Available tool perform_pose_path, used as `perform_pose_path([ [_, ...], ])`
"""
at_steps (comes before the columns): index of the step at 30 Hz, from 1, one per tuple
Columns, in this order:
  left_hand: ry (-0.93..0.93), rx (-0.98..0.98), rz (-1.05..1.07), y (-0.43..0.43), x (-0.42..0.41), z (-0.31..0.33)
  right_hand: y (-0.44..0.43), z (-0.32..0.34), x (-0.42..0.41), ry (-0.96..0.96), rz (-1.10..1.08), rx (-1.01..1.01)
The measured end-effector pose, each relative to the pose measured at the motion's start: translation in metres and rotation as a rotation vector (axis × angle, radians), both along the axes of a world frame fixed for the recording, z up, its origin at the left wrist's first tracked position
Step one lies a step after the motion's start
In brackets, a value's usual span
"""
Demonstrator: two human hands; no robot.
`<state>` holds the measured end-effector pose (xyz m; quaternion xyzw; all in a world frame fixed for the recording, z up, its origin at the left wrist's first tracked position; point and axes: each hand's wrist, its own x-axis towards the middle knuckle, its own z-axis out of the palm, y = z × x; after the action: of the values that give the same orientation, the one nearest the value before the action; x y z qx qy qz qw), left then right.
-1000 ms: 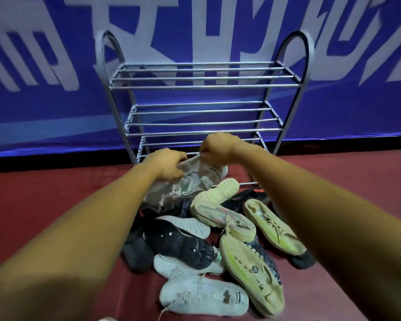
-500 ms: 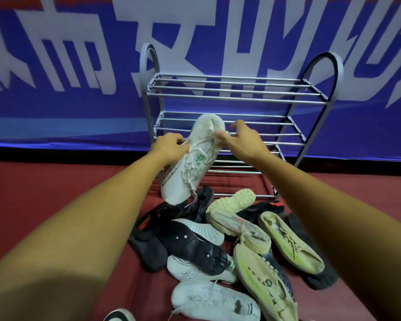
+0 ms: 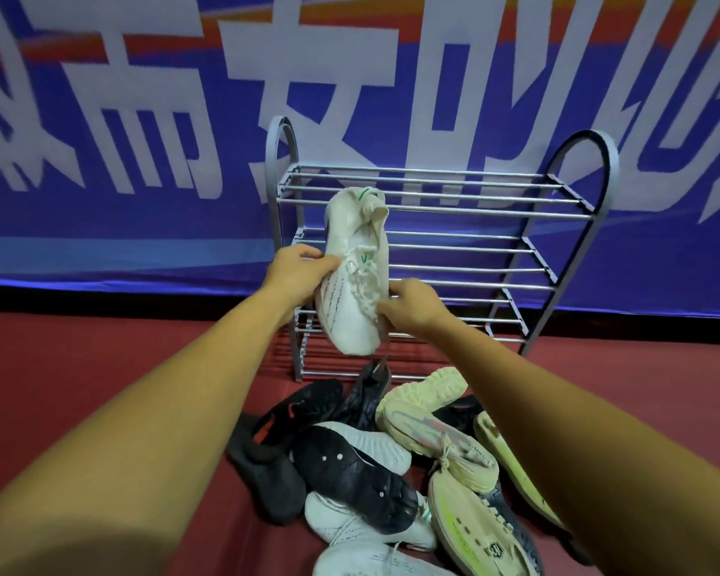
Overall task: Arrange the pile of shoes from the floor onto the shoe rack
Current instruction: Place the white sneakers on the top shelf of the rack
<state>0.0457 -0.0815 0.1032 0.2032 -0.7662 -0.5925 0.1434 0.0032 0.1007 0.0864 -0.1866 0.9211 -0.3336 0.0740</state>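
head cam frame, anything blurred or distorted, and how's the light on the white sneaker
Head view: the banner lettering is smeared by motion blur, worst at the left; the wide-angle lens bows the shoe rack posts and swells the forearms at the bottom; the white sneaker, gripped by the left hand and right hand, is evenly lit and fairly sharp, without glare.

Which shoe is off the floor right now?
The white green-marked sneaker, held by left hand and right hand before the rack; the others lie piled.

The head-worn camera looks forward and down, close over the shoe pile (image 3: 391, 463), facing the rack (image 3: 474, 243).
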Motion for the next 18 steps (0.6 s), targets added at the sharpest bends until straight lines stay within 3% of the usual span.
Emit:
perform_pose_path([
  [9,0.058,0.122,-0.15,-0.027,0.006,0.011,-0.023,0.008,-0.005,0.074,-0.078,-0.202],
  [18,0.166,0.366,-0.103,-0.039,0.003,0.01,-0.034,0.026,0.002,0.31,-0.127,-0.301],
])
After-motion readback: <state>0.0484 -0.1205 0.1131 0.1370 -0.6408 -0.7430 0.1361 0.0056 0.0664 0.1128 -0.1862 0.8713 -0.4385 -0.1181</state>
